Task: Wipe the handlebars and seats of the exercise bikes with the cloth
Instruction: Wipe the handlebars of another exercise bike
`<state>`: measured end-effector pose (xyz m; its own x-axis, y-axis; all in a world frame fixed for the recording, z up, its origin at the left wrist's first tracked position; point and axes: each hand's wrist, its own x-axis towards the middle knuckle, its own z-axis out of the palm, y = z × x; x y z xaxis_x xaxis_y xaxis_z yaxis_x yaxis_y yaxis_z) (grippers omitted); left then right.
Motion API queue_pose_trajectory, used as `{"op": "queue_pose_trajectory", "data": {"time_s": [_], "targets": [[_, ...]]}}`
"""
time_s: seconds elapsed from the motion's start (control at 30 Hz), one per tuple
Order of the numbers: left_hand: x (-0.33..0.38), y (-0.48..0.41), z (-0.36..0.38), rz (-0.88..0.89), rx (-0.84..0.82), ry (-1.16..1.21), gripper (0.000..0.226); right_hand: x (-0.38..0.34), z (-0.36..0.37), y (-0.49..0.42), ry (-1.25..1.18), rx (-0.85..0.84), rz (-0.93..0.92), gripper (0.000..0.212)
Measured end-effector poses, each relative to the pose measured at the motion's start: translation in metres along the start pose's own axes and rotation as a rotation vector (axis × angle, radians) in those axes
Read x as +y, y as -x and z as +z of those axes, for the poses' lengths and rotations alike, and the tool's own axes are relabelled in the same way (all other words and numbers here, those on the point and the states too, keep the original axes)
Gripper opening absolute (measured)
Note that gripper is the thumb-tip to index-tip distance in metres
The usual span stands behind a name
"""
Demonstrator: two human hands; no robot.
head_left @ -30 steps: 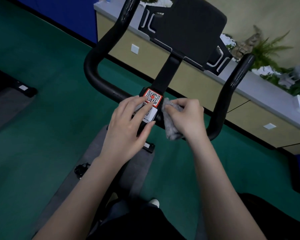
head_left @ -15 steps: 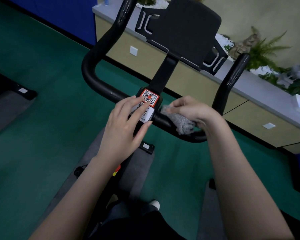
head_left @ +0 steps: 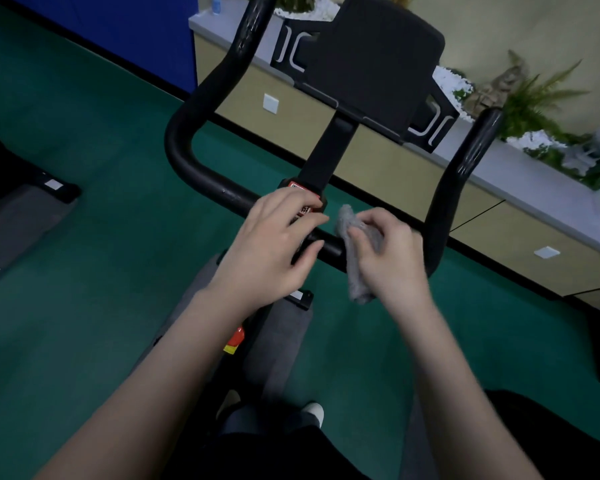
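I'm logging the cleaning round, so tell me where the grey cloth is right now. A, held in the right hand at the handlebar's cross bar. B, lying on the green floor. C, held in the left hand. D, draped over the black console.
A: the right hand pinches the grey cloth at the cross bar of the handlebar, while the left hand holds no cloth.

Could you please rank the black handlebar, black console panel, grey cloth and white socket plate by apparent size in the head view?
1. Black tubular handlebar, by span.
2. Black flat console panel.
3. Grey fuzzy cloth, partly hidden in the right hand.
4. White square socket plate.
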<state>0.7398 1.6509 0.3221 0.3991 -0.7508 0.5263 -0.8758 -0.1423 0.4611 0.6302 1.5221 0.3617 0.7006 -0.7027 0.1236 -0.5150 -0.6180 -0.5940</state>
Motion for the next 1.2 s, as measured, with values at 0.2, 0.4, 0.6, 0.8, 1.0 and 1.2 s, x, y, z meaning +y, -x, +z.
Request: {"op": "queue_pose_trajectory", "data": {"time_s": [0.2,0.4,0.6,0.8,1.0,1.2], "targets": [[-0.009,-0.002,-0.001,-0.006,-0.036,0.1,0.024,-0.014,0.039,0.043,-0.077,0.462,-0.062,0.014],[-0.01,-0.005,-0.004,-0.031,-0.023,0.2,0.029,-0.027,0.057,0.043,-0.131,0.456,-0.176,0.017],[-0.008,-0.003,-0.003,-0.048,-0.01,0.2,0.029,0.002,0.051,0.061,-0.13,0.635,-0.055,0.018],[-0.007,-0.003,-0.003,-0.031,-0.011,0.184,0.029,0.0,0.048,0.068,-0.247,0.609,-0.062,0.015],[-0.007,-0.001,-0.002,-0.027,-0.023,0.156,0.031,0.005,0.066,0.112,-0.524,0.459,0.232,0.011],[-0.006,-0.001,-0.003,-0.027,-0.04,0.147,0.031,-0.01,0.08,0.072,-1.105,0.43,0.692,0.012]]}}
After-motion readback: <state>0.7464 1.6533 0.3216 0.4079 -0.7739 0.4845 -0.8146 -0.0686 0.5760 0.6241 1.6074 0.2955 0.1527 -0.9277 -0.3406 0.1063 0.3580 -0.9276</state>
